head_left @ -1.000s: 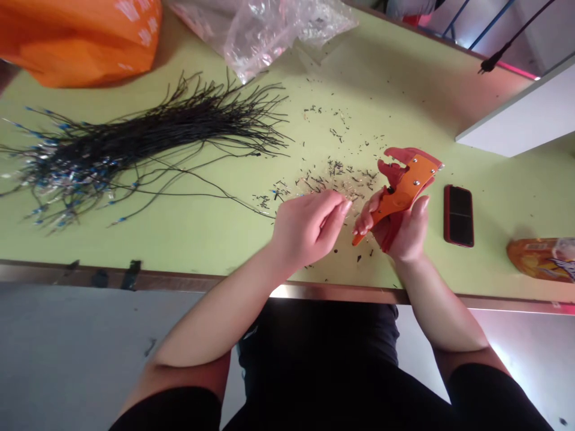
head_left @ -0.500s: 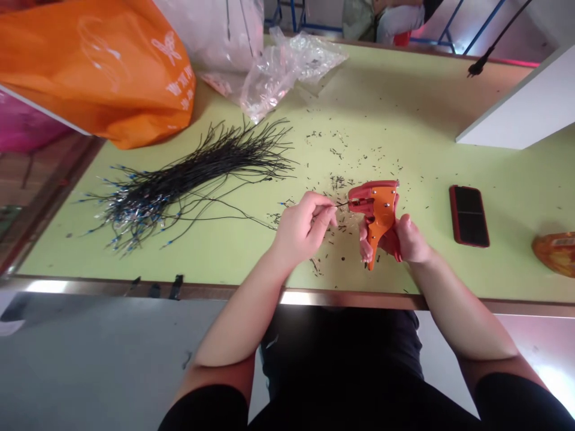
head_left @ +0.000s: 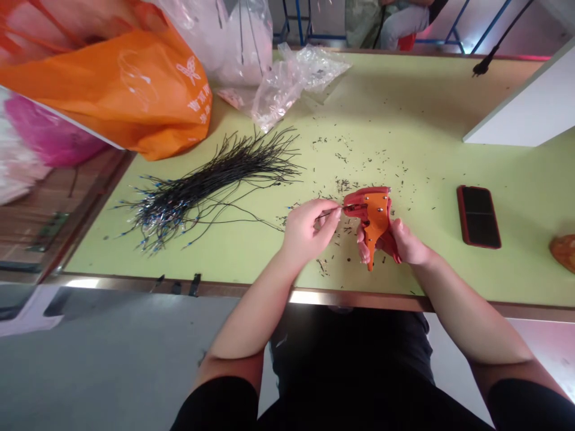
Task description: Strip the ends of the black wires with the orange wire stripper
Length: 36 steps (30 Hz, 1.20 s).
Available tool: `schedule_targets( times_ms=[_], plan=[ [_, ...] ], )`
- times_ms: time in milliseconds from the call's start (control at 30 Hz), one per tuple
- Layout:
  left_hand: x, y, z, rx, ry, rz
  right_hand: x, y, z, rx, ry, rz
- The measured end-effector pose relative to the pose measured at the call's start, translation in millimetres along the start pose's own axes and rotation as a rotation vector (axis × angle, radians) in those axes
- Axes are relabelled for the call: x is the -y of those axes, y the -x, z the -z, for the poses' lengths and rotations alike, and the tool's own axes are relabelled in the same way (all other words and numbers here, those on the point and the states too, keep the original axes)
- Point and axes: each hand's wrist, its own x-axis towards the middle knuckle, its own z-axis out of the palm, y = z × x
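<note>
My right hand point(head_left: 406, 242) is wrapped round the handles of an orange and red wire stripper point(head_left: 376, 218), its jaws pointing left. Between thumb and fingers, my left hand point(head_left: 311, 228) pinches a black wire point(head_left: 330, 214) whose end is at the stripper's jaws. Whether the jaws are closed on the wire cannot be made out. To the left lies a large bundle of black wires point(head_left: 215, 179), with blue and silvery tips at its left end. Small black offcuts point(head_left: 344, 184) are scattered on the table around the tool.
On the pale green table point(head_left: 404, 120) a phone point(head_left: 478, 216) lies at right, near an amber object point(head_left: 563, 251) at the edge. An orange bag point(head_left: 148, 96) and clear plastic bags point(head_left: 287, 78) stand at the back left. A white panel point(head_left: 523, 102) and a plug point(head_left: 481, 66) are at the back right.
My left hand and the wire stripper have come closer together, so less wire shows between fingers and jaws. The whole view has shifted slightly, with the table contents appearing farther right.
</note>
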Motion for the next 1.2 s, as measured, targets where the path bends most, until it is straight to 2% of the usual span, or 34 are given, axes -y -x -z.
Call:
schedule_targets(
  times_ms=[133, 267, 333, 433, 600, 800, 900, 1100, 1200],
  plan=[
    [0.6, -2.2, 6.6, 0.079, -0.127, -0.057, 1.9, 0.6, 0.6, -0.013, 0.024, -0.004],
    [0.4, -1.3, 7.8, 0.136, -0.192, 0.022, 2.3, 0.5, 0.9, -0.014, 0.045, -0.010],
    [0.1, -0.1, 6.9, 0.135, -0.179, 0.061, 1.2, 0.2, 0.7, -0.013, 0.056, -0.007],
    [0.1, 0.8, 6.0, 0.116, -0.180, 0.031, -0.8, -0.4, -0.3, -0.029, 0.077, 0.000],
    [-0.4, 0.3, 5.8, 0.075, -0.247, -0.006, -4.9, -3.9, -5.7, -0.105, 0.092, -0.026],
    [-3.5, 0.3, 6.2, 0.066, -0.201, 0.019, -13.9, -8.6, -12.6, -0.202, 0.045, 0.011],
    [-3.3, -0.6, 7.0, 0.075, -0.227, 0.017, -15.4, -7.6, -12.4, -0.197, 0.050, 0.008],
    [2.0, -2.7, 7.5, 0.061, -0.327, -0.071, -10.0, -6.5, -12.0, -0.146, 0.087, -0.008],
    [2.9, -2.6, 7.6, 0.071, -0.344, -0.063, -9.1, -7.9, -13.4, -0.152, 0.080, -0.002]
  ],
)
